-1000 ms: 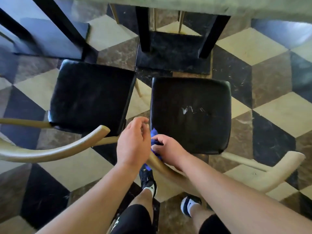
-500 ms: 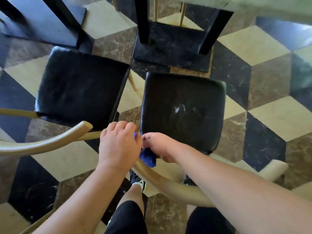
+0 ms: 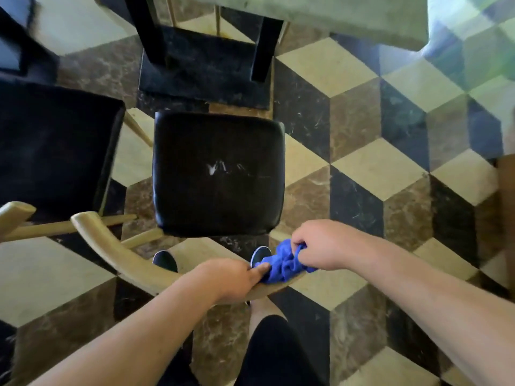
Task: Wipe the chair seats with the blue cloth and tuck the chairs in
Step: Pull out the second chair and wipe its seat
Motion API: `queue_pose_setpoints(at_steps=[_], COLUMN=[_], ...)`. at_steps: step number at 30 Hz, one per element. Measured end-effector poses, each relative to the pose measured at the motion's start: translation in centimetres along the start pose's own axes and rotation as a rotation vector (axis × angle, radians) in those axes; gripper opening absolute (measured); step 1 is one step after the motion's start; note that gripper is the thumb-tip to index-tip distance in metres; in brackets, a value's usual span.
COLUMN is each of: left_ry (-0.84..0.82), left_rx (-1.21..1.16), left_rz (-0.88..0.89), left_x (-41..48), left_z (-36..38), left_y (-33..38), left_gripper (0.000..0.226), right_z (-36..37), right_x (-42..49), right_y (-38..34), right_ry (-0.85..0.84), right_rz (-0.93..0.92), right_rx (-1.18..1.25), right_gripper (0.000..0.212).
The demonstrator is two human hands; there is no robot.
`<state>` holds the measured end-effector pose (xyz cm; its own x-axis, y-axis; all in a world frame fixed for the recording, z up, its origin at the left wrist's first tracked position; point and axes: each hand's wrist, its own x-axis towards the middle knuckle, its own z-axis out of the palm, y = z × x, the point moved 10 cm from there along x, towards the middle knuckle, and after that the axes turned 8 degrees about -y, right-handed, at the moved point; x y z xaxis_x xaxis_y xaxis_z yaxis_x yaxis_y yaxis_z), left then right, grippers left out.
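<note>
Since half a second ago our hands have slid rightward along the backrest, cloth with them. Blue cloth (image 3: 284, 264) sits bunched on the wooden backrest (image 3: 131, 263) of the near chair, behind the black seat (image 3: 218, 174). Right hand (image 3: 324, 245) has its grip closed on the cloth; left hand (image 3: 225, 278) pinches the cloth's edge against the rail. Cloth looks soft, light, easily wadded (take it anywhere). Chair likely rigid and moderately heavy: push from the backrest toward the worktop (image 3: 334, 15).
</note>
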<state>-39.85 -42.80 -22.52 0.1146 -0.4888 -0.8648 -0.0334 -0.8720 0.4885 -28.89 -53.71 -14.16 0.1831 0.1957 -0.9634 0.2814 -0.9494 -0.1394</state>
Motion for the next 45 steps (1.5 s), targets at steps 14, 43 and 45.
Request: queue_pose_setpoints(at_steps=[14,43,45], left_ry=[-0.180,0.793,0.930], left_rx=[-0.230,-0.708,-0.671], left_rz=[-0.031,-0.766,-0.753], left_x=[1.7,8.4,9.4], left_z=[0.8,-14.1,-13.4], left_y=[-0.7,-34.9,-35.4], left_gripper=[0.052,0.080,0.080], right_z=[3.7,-23.5,-23.5], right_x=[25.6,22.3,25.7], right_y=[2.7,4.6,4.7], right_ry=[-0.292,0.839,0.837], right_rz=[0.130,-0.021,0.018], right_rx=[-0.448,0.627,0.555], right_gripper=[0.020,0.007,0.007])
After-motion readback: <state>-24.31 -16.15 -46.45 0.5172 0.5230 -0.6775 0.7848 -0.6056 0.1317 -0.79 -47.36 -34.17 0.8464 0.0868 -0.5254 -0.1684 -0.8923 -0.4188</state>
